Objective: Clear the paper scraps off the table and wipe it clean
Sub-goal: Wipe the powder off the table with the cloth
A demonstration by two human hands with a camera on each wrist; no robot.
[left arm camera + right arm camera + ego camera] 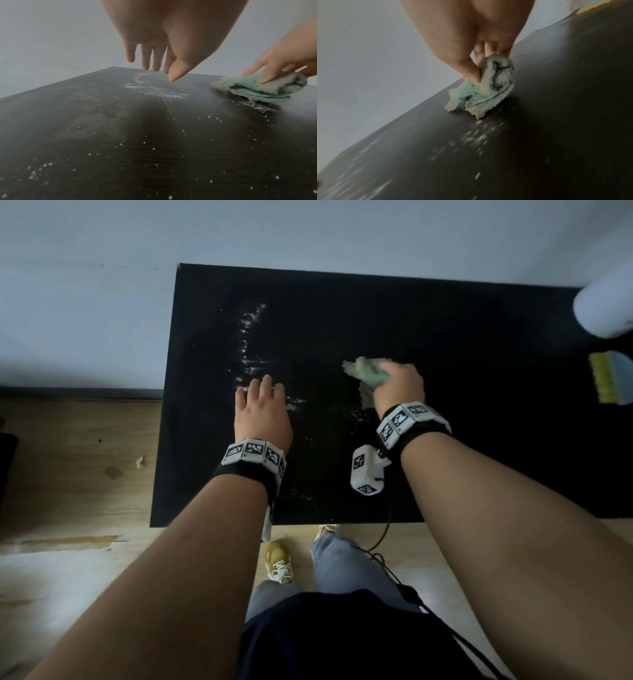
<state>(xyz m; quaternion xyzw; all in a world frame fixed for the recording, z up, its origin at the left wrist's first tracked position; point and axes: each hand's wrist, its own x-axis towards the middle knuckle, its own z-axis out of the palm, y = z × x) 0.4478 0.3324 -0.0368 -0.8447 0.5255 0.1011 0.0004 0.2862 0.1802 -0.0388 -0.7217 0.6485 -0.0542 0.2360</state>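
Your right hand (399, 386) grips the green cloth (368, 371) — the white residue streak (250, 344) lies left of it in frame, nearer your left hand (262, 412), whose fingers hang straight and empty.

I see a black table (72, 121) top with a smooth, faintly glossy finish, dusted with white powdery specks (154, 93) and smears. The cloth (489, 86) is fluffy green terry, its pile rough and matted. The floor (78, 446) looks like pale wood, and the wall (85, 313) matt.
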